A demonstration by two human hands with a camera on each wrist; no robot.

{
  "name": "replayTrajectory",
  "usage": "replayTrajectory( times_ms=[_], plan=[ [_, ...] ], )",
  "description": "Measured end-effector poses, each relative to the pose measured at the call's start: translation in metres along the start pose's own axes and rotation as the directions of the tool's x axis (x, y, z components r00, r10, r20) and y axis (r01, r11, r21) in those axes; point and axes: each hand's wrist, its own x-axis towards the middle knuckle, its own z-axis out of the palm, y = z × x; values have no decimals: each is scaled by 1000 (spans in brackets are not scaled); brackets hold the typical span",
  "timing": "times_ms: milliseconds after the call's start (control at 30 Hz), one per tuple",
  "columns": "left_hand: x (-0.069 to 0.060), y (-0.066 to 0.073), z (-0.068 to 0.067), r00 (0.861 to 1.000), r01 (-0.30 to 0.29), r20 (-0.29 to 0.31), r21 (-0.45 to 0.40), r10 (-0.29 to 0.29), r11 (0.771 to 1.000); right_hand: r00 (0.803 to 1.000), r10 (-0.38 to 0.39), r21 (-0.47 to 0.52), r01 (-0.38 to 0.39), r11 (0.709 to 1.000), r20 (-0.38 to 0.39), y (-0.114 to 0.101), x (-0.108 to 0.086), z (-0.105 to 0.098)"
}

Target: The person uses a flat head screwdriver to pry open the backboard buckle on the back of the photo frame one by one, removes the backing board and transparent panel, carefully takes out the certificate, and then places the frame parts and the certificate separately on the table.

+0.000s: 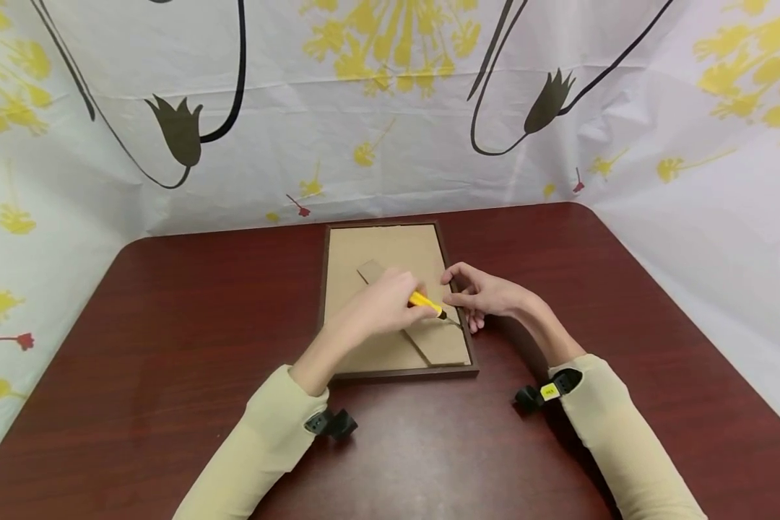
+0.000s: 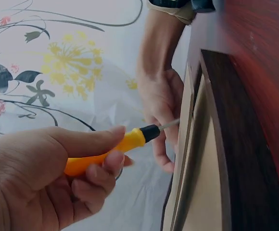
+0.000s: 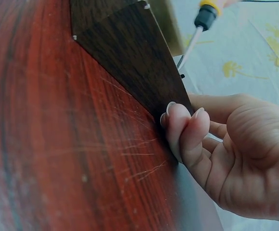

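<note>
A dark-rimmed picture frame [image 1: 399,374] lies back side up on the table, its tan backing board [image 1: 390,242] showing. On the board is a slanting easel stand [image 1: 438,350], partly covered by my left hand [image 1: 383,300]. That hand grips a yellow-handled screwdriver [image 2: 134,139], black at the collar. Its metal shaft [image 3: 190,48] points toward the frame's right inner edge; what the tip touches is unclear. My right hand [image 1: 494,295] holds the frame's right side. In the right wrist view its curled fingers [image 3: 178,125] press against the frame's outer wall.
A reddish-brown wooden table [image 1: 201,310] surrounds the frame, with bare surface at both sides. A white patterned cloth [image 1: 390,144] hangs behind the table and along its sides. Each wrist wears a strapped black camera [image 1: 341,425].
</note>
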Motion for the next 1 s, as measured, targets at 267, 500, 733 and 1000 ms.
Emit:
replayTrajectory(
  times_ms=[267, 500, 733, 1000],
  plan=[
    [-16, -12, 5, 998, 33, 57, 70, -38, 997, 1000, 17, -10, -17, 1000, -11, 1, -1, -1],
    [-24, -16, 7, 994, 50, 90, 102, -60, 993, 1000, 8, -7, -8, 1000, -4, -1, -1, 0],
    [-26, -15, 4, 996, 25, 86, 102, -34, 994, 1000, 4, 4, -4, 1000, 4, -2, 0, 1],
    [-30, -18, -13, 999, 3, -36, 60, -1, 998, 1000, 8, -4, -8, 1000, 1, 0, 0, 0]
  ],
)
